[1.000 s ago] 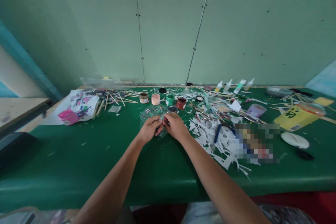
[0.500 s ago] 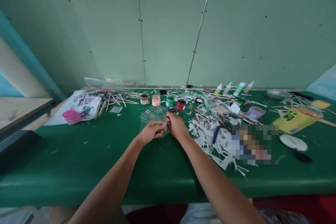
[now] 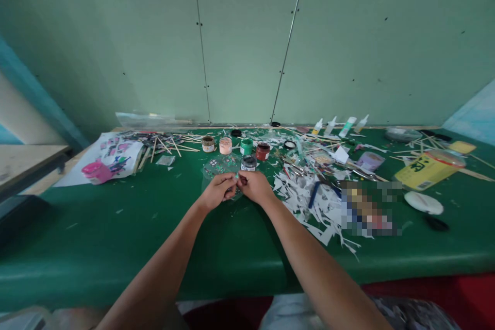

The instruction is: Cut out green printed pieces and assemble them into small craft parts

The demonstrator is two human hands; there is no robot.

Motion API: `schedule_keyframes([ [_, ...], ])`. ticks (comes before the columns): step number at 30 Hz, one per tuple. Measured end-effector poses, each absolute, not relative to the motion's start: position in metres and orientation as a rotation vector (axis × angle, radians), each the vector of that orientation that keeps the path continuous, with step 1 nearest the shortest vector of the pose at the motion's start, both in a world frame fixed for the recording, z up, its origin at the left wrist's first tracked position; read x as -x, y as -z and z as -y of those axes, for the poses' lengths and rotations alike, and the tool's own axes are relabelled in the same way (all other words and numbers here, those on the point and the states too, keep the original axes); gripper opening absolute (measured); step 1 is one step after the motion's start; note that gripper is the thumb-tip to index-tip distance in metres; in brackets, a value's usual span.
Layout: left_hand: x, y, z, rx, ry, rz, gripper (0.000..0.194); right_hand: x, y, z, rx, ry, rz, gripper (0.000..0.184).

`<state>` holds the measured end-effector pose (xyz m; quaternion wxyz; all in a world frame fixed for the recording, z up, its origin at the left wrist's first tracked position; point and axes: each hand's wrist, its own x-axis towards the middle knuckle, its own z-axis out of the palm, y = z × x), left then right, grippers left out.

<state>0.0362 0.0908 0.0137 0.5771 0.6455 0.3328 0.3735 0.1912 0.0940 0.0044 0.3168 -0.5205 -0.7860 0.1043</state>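
Observation:
My left hand (image 3: 219, 190) and my right hand (image 3: 254, 185) meet at the middle of the table, fingertips pinched close together. Between them is a tiny light-green piece (image 3: 236, 176), too small to name. Both hands are closed, and what the right fingers grip is hidden. Under and behind them lies a clear plastic sheet (image 3: 211, 166) dotted with small green and pale pieces. A dark grey paint jar (image 3: 248, 163) stands just behind my right hand. Beyond it are open jars of green paint (image 3: 246, 147), dark red paint (image 3: 263, 151), peach paint (image 3: 225, 146) and brown paint (image 3: 208, 144).
White paper scraps (image 3: 323, 211) are heaped to the right, with a blue-handled tool (image 3: 314, 193) on them. A yellow container (image 3: 429, 169) lies on its side farther right. At left, a pink jar (image 3: 96, 171) stands on a painted paper sheet (image 3: 73, 175). Glue bottles (image 3: 348, 127) line the back.
Both hands have come slightly left and closer together. The grey jar, partly covered by my right hand before, now shows fully. The whole view has shifted a little.

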Motion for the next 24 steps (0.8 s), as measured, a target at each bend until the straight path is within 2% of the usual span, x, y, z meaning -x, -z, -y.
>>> schedule_keyframes([
  [24, -0.0348, -0.0163, -0.0876, -1.408, -0.798, -0.619, 0.031, -0.1917, -0.0088, -0.0908, 1.334, -0.245, 2.108, 0.014],
])
